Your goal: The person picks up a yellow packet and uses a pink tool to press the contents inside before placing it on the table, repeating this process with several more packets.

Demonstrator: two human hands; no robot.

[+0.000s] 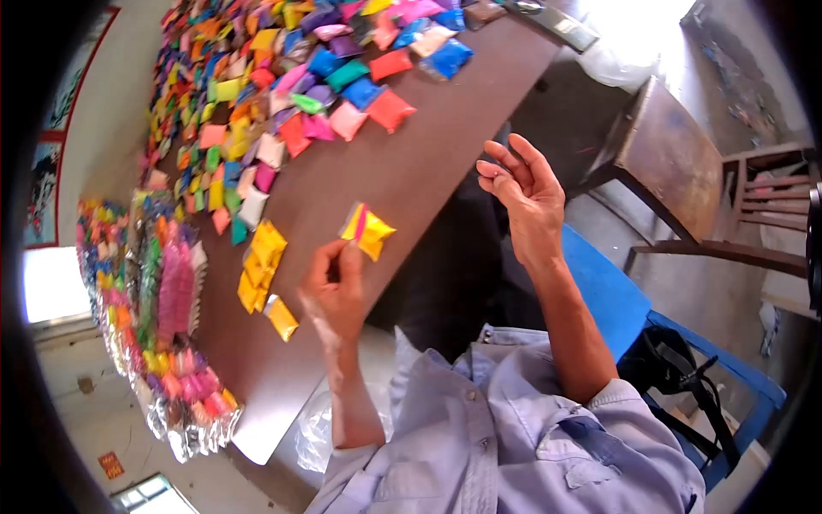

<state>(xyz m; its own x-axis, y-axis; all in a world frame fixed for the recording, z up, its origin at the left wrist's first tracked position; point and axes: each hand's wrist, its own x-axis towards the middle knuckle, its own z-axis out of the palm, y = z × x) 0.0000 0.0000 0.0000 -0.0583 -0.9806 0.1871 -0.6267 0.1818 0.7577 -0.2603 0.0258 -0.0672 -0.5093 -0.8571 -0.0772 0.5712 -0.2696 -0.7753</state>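
My left hand point(334, 287) pinches the lower edge of a small yellow packet point(375, 238) between thumb and fingers, above the brown table. A pink strip runs across this packet. My right hand point(528, 201) is raised off the table's edge, its fingers loosely bent and apart, with nothing discernible in them. Left of my left hand, several yellow packets point(261, 264) lie in an overlapping row. One more yellow packet point(281, 318) rests just below that row, nearer my wrist.
A large heap of small coloured packets point(248, 111) covers the far part of the table point(342, 163). Clear bags of coloured packets point(175, 291) stand along the left side. At right are a wooden chair point(668, 154), a blue chair point(599, 291) and a black bag point(668, 360).
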